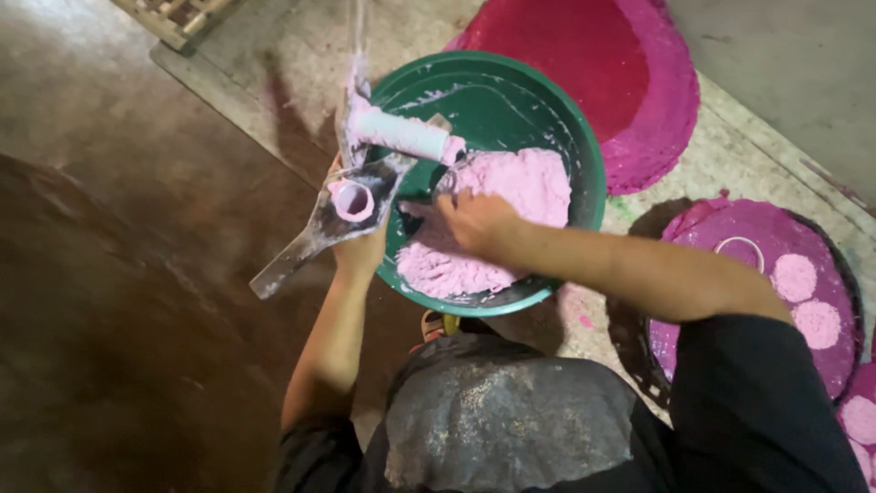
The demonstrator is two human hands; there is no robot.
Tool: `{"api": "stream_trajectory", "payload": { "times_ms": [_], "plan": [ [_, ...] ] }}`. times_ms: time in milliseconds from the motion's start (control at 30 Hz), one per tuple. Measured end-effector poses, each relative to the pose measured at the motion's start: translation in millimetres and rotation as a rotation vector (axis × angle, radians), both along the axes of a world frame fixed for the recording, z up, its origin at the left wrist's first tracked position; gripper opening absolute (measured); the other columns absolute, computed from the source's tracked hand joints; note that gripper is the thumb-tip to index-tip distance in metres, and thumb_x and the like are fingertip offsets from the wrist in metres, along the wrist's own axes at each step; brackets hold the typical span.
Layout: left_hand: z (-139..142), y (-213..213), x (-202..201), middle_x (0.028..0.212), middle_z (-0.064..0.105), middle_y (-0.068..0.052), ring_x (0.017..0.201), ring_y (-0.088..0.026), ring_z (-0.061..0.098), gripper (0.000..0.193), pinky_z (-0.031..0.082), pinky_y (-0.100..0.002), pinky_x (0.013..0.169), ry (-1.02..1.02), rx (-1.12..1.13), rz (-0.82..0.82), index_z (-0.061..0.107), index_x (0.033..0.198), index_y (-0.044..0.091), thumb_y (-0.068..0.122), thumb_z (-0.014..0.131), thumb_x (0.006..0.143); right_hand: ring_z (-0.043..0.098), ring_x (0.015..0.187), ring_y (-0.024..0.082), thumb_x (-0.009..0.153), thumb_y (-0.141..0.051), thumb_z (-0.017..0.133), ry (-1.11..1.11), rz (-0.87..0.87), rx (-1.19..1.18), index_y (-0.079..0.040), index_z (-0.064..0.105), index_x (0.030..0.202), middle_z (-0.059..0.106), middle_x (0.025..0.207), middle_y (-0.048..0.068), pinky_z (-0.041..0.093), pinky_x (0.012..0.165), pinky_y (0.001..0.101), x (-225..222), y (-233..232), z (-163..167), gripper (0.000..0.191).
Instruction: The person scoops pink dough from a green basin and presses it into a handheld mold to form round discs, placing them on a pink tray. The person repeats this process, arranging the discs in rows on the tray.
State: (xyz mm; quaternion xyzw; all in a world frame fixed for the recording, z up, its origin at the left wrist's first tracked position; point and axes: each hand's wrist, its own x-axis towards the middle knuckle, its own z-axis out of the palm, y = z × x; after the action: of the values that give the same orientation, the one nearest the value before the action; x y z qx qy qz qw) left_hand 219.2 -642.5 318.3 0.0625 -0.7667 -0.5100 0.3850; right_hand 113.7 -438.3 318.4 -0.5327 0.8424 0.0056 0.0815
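Pink powder (511, 196) heaped in the right half of a green bowl (584, 146), with the right hand (474, 219) down in it, fingers curled into the pile, hard to tell how much is held. At the bowl's left rim, left hand (360, 246) closed around a flat metal mould (328, 219) with a small pink-filled cup (352, 199) on top, just under a white roller (401, 135) dusted pink. Past the bowl's right rim, on the floor, round pink trays (657, 100), one carrying pink discs (796, 277) and a white ring (739, 245).
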Motion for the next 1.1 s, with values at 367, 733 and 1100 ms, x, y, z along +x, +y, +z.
{"api": "stream_trajectory", "payload": {
  "times_ms": [367, 733, 1100],
  "plan": [
    [-19, -15, -5, 0.119, 0.064, -0.014, 0.104, -0.028, 0.066, 0.067, 0.052, -0.038, 0.091, 0.016, -0.053, -0.005, 0.049, 0.147, 0.002, 0.012, 0.078, 0.087, 0.071, 0.084, 0.038, 0.09, -0.017, 0.06, -0.365, -0.003, 0.296, -0.013, 0.071, 0.113, 0.07, 0.095, 0.018, 0.057, 0.072, 0.0485, -15, 15, 26, 0.026],
    [6, -8, 3, 0.11, 0.065, -0.011, 0.089, -0.027, 0.068, 0.074, 0.054, -0.037, 0.077, -0.036, -0.099, -0.025, 0.052, 0.149, 0.008, 0.021, 0.081, 0.082, 0.072, 0.081, 0.027, 0.091, -0.002, 0.055, -0.804, -0.176, -0.002, -0.013, 0.068, 0.131, 0.078, 0.097, 0.015, 0.056, 0.076, 0.0398, 36, 108, 82, 0.044],
    [85, 64, 8, 0.102, 0.066, -0.007, 0.077, -0.026, 0.07, 0.084, 0.056, -0.037, 0.064, -0.303, -0.798, -0.186, 0.053, 0.151, 0.014, 0.034, 0.086, 0.076, 0.076, 0.082, 0.023, 0.095, -0.041, 0.064, -0.347, -0.384, 0.07, -0.035, 0.075, 0.124, 0.081, 0.1, 0.002, 0.056, 0.07, 0.0387, 4, 154, 217, 0.032]
  ]
}}
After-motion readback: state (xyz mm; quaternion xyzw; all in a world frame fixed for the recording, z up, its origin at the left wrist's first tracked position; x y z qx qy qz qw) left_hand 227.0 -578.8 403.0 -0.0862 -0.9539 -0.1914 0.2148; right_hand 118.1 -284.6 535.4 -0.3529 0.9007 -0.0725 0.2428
